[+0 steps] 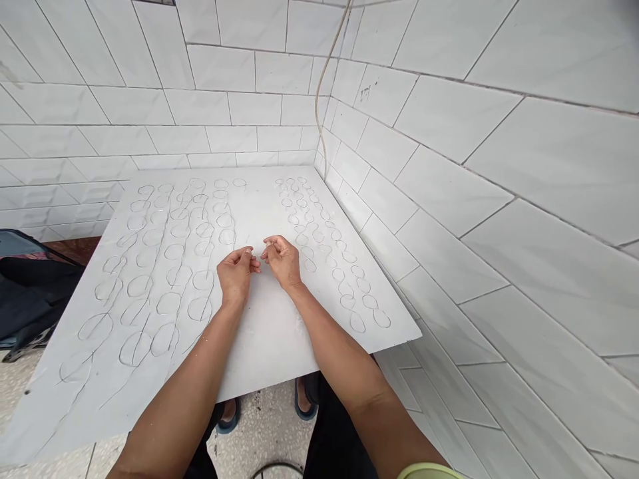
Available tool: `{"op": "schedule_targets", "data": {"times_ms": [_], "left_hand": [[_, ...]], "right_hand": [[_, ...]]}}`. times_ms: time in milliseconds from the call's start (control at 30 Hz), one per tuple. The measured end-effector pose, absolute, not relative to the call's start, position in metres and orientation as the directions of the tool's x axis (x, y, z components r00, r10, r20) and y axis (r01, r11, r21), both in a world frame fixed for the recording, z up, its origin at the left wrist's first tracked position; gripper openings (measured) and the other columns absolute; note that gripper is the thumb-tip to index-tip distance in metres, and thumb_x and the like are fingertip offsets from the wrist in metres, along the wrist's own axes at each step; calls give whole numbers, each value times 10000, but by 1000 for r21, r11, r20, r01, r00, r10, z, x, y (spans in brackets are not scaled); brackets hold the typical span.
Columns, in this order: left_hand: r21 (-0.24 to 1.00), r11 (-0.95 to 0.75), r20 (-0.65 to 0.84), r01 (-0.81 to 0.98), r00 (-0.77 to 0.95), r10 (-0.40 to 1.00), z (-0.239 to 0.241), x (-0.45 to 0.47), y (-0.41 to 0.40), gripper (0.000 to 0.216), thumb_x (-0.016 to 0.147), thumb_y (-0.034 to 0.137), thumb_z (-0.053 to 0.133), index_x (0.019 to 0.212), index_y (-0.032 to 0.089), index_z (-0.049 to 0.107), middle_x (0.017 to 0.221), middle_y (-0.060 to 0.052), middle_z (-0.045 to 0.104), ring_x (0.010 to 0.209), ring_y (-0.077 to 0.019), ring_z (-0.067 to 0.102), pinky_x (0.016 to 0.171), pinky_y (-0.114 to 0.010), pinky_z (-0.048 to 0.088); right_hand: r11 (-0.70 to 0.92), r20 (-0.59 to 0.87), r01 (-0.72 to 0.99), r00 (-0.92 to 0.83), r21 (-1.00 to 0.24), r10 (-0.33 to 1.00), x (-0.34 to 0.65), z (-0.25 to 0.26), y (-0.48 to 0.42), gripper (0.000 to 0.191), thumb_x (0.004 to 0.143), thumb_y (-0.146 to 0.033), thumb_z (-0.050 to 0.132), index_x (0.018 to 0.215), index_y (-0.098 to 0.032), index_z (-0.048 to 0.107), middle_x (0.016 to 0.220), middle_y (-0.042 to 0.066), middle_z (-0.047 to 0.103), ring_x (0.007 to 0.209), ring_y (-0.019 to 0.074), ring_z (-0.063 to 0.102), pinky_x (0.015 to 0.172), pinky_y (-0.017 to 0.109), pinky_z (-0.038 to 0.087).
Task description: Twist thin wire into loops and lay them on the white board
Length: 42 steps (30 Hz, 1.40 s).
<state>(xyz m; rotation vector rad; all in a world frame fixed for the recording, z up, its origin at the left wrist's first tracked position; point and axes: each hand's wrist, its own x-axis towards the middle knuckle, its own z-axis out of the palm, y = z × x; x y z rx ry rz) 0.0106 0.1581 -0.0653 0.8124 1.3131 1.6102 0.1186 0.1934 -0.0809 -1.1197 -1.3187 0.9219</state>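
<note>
Over the middle of a white board [269, 346], both hands meet with their fingertips close together. My left hand [235, 273] is closed in a pinch, thumb against forefinger. Just to its right, my right hand [283, 261] pinches too, with a finger curled over. What they hold, if anything, is too thin and small to make out. Rows of thin dark loops [140, 286] joined by long lines cover the board's left part. Smaller chained loops [344, 276] run down its right part. Whether the loops are thread, wire or drawn lines, I cannot tell.
White tiled walls [479, 173] border the board at the back and right. A pale cable [319, 100] hangs down the corner. At the left is a dark bag or cloth [30, 293]. My sandalled feet [304, 399] stand on the speckled floor [264, 439] below.
</note>
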Motion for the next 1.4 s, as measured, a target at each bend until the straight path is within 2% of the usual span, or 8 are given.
{"op": "schedule_targets", "data": {"times_ms": [133,333,433,533,600,733,1167,1400], "left_hand": [[992,-91,45,-87,-427,903,-66,2,161,209,814,321,705,916,149,764,721,-16,632,563,-127,591,551,-279,497],[994,-109,85,-31,-434,897,-71,-6,167,206,821,318,694,930,159,766,732,-18,649,547,-117,581,531,-263,487],[989,-72,11,-131,-421,907,-70,-4,166,208,796,297,730,932,145,769,856,-59,691,622,-138,644,560,-282,538],[953,-34,-88,-300,-383,920,-67,0,163,197,758,248,790,908,124,765,961,-92,717,730,-156,692,720,-339,618],[925,-30,-121,-379,-368,922,-66,2,161,185,743,219,818,884,115,760,994,-99,723,774,-154,700,821,-369,631],[897,-58,-135,-438,-398,907,-67,4,161,156,740,164,827,864,103,755,980,-95,719,778,-141,695,866,-376,634],[917,-50,-103,-397,-355,929,-68,-4,167,218,709,195,845,898,113,774,1054,-104,723,720,-100,646,706,-278,566],[896,-29,-124,-442,-312,942,-70,-9,169,250,697,192,860,916,102,781,925,-85,706,721,-101,633,689,-254,551]], "right_hand": [[221,225,111,30,-969,974,116,-80,191,161,934,-342,499,913,-235,617,665,-33,665,587,132,592,647,265,486],[227,225,118,-26,-967,974,112,-81,189,151,922,-326,481,860,-235,583,637,-40,645,535,123,538,592,253,452],[230,231,125,-5,-965,973,112,-81,189,158,925,-342,485,840,-237,567,632,-40,636,538,125,540,585,251,450],[211,216,115,34,-971,976,113,-81,190,154,923,-353,499,844,-238,564,643,-39,632,557,129,558,590,251,462],[196,201,108,40,-975,979,114,-81,191,147,921,-352,499,852,-241,567,633,-47,611,547,128,548,570,248,457],[203,207,117,26,-972,978,113,-83,191,140,918,-340,491,834,-245,552,594,-61,562,523,125,528,541,243,437],[191,188,124,-37,-974,981,112,-83,189,110,885,-287,485,810,-245,554,600,-50,626,514,129,560,521,245,440],[208,203,128,-47,-970,978,112,-83,189,108,870,-250,465,810,-244,554,587,-59,616,486,119,512,498,239,412]]}}
